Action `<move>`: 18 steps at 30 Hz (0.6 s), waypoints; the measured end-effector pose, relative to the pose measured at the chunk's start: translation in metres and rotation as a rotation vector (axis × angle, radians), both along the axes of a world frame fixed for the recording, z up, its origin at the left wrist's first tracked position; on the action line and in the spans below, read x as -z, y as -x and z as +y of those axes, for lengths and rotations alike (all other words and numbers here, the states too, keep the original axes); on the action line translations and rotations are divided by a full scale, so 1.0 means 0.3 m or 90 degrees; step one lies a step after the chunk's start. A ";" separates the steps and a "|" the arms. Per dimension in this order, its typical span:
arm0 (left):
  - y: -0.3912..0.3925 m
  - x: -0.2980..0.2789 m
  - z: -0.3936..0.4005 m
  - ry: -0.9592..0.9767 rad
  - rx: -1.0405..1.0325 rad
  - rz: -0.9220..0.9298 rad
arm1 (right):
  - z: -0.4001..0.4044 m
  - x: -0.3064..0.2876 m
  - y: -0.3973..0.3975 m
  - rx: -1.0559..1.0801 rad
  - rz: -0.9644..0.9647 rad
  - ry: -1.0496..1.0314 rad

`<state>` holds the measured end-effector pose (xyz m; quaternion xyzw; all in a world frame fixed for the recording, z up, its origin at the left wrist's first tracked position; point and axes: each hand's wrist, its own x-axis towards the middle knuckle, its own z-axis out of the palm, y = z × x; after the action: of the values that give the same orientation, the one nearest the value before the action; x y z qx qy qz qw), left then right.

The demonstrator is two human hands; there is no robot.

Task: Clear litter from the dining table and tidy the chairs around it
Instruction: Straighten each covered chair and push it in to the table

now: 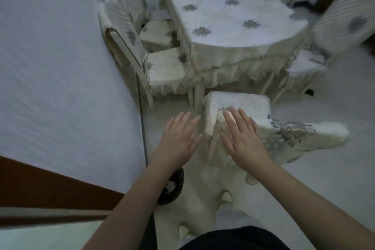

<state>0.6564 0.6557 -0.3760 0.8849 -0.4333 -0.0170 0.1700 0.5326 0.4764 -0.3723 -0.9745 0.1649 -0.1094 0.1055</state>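
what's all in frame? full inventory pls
table: 1, white cloth with grey flower print and frilled skirt, top centre; no litter visible on it.
chairs: 4 clear, white and cream covers; two on the left, one on the right, one nearest, pulled out from the table; possibly a fifth at top right.
cord: 1, dark, running along the floor at the left wall.
dark object: 1, black, on the floor under the left forearm; too blurred to identify.
hands: left open over the floor; right open, flat over the nearest chair's cover.

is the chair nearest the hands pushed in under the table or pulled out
Pulled out: the nearest chair stands wholly clear of the table, floor showing between them.
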 end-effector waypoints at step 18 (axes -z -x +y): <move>0.345 -0.105 -0.462 0.001 0.139 -0.099 | -0.360 -0.111 0.523 0.215 -0.100 -0.026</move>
<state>0.5529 0.5172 -0.3443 0.8311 -0.5388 0.0332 0.1336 0.3757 0.3684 -0.3389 -0.9192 0.3192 -0.1983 0.1181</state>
